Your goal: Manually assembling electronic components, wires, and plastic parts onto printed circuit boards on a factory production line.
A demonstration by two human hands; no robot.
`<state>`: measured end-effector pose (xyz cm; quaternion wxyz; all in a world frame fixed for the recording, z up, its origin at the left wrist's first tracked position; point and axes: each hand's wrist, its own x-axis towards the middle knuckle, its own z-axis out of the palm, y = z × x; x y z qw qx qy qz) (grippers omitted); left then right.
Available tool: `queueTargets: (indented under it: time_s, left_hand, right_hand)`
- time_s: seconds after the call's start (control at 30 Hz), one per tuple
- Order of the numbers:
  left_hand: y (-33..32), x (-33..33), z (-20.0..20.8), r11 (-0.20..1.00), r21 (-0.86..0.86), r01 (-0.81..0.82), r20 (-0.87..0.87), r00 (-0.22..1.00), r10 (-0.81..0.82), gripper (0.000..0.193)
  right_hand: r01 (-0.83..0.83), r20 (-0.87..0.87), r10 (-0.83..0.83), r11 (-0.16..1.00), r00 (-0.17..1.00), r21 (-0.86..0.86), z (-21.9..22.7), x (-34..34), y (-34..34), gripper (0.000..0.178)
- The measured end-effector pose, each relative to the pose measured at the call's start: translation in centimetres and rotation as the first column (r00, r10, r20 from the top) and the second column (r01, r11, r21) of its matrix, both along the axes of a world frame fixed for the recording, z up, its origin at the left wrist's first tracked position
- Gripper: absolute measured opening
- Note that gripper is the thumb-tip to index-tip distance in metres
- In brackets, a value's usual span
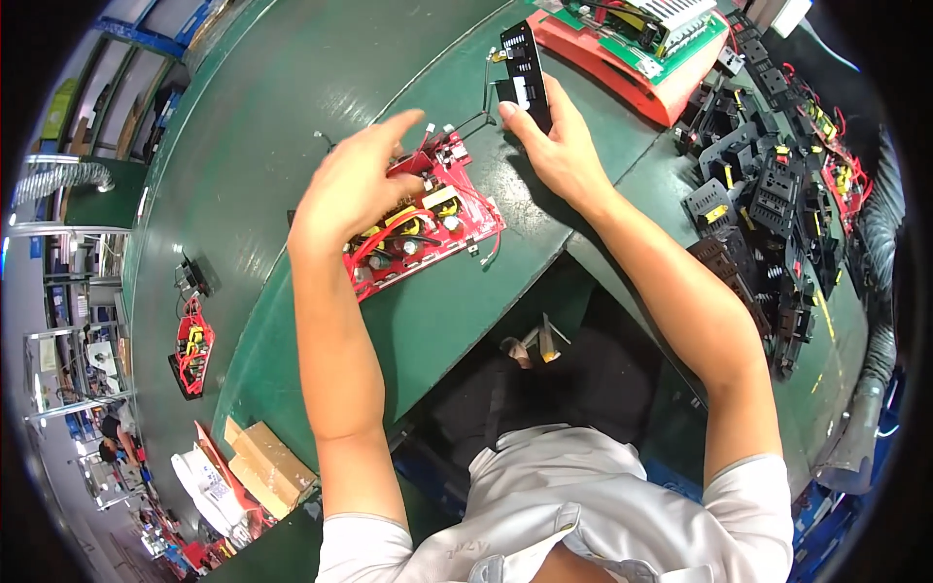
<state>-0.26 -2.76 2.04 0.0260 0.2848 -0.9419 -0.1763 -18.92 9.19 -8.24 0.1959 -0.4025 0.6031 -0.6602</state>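
My right hand (566,155) grips a black flat panel (523,68) with slots, tilted upright above the table, thumb on its near side. A small connector and a thin dark cable (485,92) hang from the panel's left side. My left hand (355,185) is over the red circuit board (457,225), forefinger stretched out and thumb spread beside a raised red part of it. Whether its hidden fingers touch the board, I cannot tell. The board lies on the green table (437,301) and carries red wires, yellow-wrapped parts and round capacitors.
An orange-red tray (622,73) with a green circuit board stands at the far right. Many black plastic housings (768,194) are heaped along the right. A smaller wired red assembly (192,345) lies left, above a cardboard box (267,466). The table edge has a dark cut-out before me.
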Motion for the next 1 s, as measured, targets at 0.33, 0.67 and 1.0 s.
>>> queueTargets:
  time_s: [0.33, 0.67, 1.0]
  left_hand:
    - [2.3, -2.6, 1.2, 0.986, 0.141, -0.086, -0.481, 0.865, 0.145, 0.034]
    - [-0.8, -9.6, -2.4, 0.885, -0.387, 0.258, 0.146, 0.965, -0.217, 0.019]
    - [-0.5, -5.7, -1.9, 0.992, 0.002, -0.126, -0.433, 0.894, 0.115, 0.02]
  right_hand:
    - [0.032, 0.147, -0.029, 0.999, 0.989, -0.017, -0.1, -0.7, -0.1, 0.039]
    - [0.055, 0.396, 0.033, 0.976, 0.918, -0.211, -0.1, -1.2, -0.4, 0.031]
    - [-0.25, 0.512, 0.335, 0.941, 0.791, -0.229, 1.4, 0.2, 0.5, 0.051]
